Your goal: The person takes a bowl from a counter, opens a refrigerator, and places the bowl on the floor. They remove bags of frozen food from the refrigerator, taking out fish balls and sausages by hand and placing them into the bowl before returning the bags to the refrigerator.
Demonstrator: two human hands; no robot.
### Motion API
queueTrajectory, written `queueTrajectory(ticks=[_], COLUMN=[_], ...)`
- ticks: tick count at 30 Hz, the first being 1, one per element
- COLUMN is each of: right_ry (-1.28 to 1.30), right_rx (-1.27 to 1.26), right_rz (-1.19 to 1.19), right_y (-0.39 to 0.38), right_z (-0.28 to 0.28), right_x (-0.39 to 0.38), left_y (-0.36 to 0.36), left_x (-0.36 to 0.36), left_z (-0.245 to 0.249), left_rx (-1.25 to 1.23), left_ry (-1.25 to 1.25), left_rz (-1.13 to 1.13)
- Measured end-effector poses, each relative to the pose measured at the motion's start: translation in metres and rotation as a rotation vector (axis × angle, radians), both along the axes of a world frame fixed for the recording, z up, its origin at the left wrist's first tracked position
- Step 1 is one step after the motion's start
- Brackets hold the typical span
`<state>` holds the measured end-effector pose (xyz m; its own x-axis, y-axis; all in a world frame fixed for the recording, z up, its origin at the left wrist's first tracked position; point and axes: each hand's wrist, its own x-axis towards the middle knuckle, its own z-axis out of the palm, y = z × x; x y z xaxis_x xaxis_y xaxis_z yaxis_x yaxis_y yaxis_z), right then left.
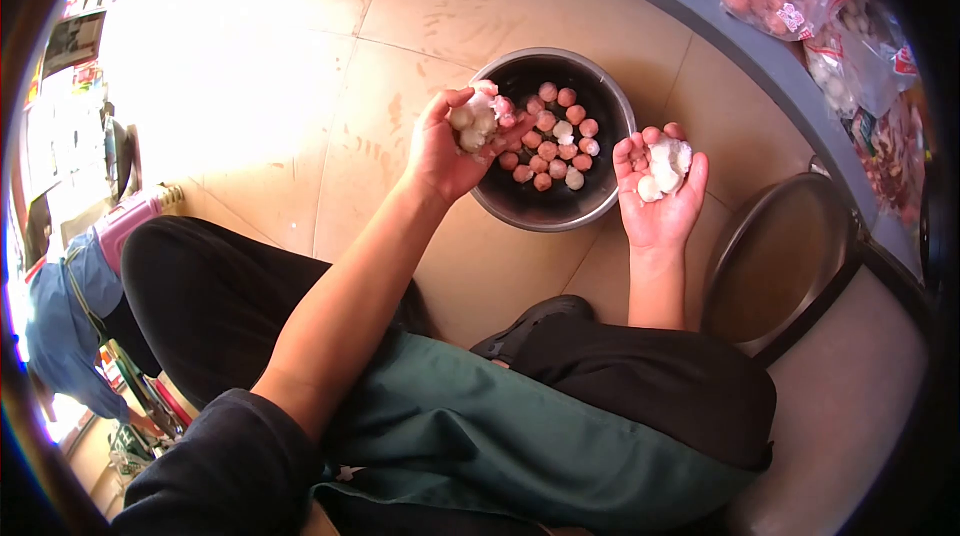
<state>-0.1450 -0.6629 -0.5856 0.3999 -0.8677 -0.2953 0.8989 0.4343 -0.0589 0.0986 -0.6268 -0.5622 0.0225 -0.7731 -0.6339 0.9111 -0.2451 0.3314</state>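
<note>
Looking down, I see my left hand (448,154) half closed around a clump of pale balls (474,123) over the steel bowl (560,218). My right hand (655,204), just beside the bowl, is open with palm up and carries a white lump (664,162).

head cam | worn on the person's head, faces forward and steeply down | wide fisheye, dark round border | close range: lap near, left hand (458,144) and right hand (660,191) mid-frame, bowl (553,52) just beyond | counter (720,11) far right
</note>
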Motion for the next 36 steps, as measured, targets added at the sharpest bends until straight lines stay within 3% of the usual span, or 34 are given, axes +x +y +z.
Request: queueTrajectory(ticks=[4,7,13,25,28,36], right_ry=[0.018,0.019,0.038,0.05,0.078,0.035], right_rx=[0.007,0.011,0.008,-0.007,-0.013,-0.007], right_rz=[-0.002,0.001,0.014,0.029,0.023,0.109], right_y=[0.001,0.001,0.002,0.004,0.005,0.014], right_z=[0.001,0.001,0.003,0.008,0.009,0.012], right_x=[0.002,0.003,0.004,0.007,0.008,0.017], left_y=[0.002,0.006,0.005,0.005,0.005,0.006], left_x=[-0.008,-0.01,-0.016,-0.007,-0.005,-0.008], left_z=[0.0,-0.007,0.001,-0.006,-0.004,0.023], left_rx=[0.042,-0.058,0.037,-0.079,-0.064,-0.144], left_ry=[0.056,0.18,0.021,-0.152,-0.127,0.28], left_rz=[0.033,0.047,0.05,-0.018,0.008,-0.03])
